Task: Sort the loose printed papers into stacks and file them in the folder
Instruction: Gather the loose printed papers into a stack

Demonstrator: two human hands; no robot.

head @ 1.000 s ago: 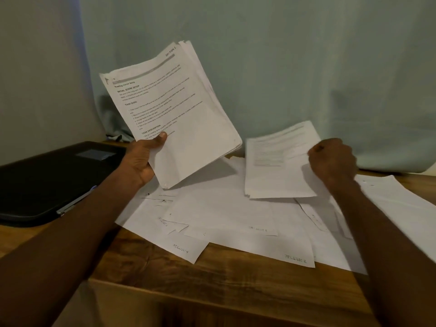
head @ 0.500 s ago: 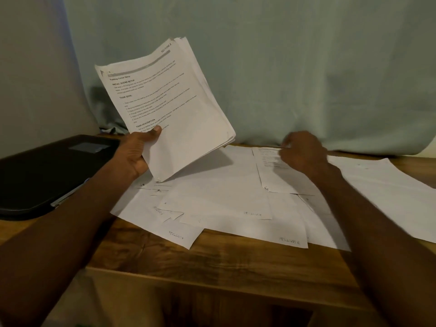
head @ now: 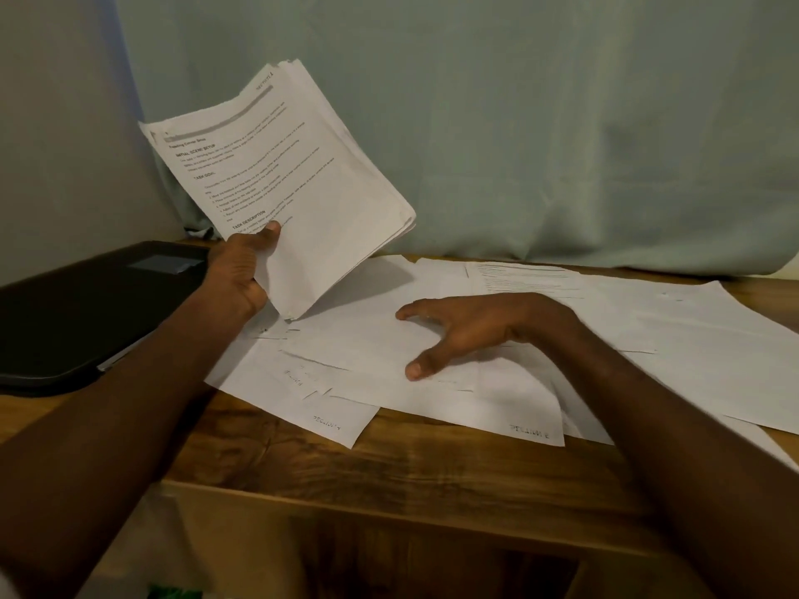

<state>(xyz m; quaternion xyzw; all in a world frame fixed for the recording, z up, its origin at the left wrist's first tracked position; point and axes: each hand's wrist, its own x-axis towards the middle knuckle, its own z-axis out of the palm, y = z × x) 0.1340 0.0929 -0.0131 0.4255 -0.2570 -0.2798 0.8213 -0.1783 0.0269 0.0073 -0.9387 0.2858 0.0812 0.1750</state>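
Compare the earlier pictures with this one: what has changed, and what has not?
The right hand let go of the printed sheet it had lifted; that sheet now lies flat. The hand moved left and spread open over the loose papers. The left hand still grips its raised stack; the black folder stayed put.

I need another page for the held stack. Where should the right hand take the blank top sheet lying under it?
Probably at the top sheet's near-left edge, which looks slightly raised. Bring the right hand from the near side, thumb under, fingers on top; elsewhere it lies flat on the other papers.
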